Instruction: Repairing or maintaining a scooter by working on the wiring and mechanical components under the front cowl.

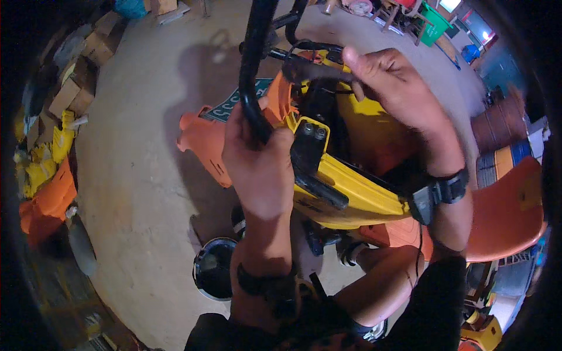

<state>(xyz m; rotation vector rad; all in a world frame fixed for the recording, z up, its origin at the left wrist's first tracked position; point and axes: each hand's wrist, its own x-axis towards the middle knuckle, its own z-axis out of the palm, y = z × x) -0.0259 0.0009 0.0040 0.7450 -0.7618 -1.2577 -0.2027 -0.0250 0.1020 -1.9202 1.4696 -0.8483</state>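
A black bent tube point(250, 76) rose centrally beside yellow bodywork point(351, 187), the left hand point(257, 169) clamping its fingers around it. Farther right, the right hand point(389, 85) curled beside a dark cylinder point(316, 71); whether its fingers gripped it, I couldn't tell. Orange panelling point(204, 143) jutted left; a green bin point(433, 28) stood far right.

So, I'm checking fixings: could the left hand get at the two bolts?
Probably yes: the two bolts sit exposed near the left hand, though it would likely have to release the black tube.
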